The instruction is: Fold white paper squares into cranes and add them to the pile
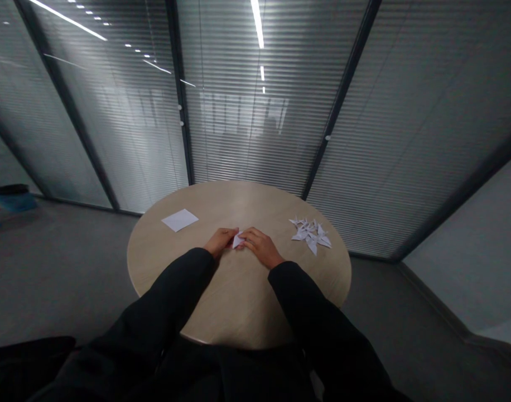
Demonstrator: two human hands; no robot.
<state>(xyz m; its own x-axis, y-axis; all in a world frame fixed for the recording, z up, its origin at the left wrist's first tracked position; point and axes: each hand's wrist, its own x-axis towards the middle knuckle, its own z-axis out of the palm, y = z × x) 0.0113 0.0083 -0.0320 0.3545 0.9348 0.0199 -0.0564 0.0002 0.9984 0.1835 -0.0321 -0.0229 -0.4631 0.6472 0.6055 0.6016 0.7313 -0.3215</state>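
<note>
White folded paper, one piece, is pinched by left hand and right hand.

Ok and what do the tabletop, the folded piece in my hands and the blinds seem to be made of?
Tabletop: probably wood or wood-look laminate, smooth and low-sheen; the pale tan surface suggests it.
Folded piece: likely paper, white and matte, judging by its thin, sharp-edged shape.
Blinds: thin slats, metal or plastic; reflections make their finish hard to tell.
</note>
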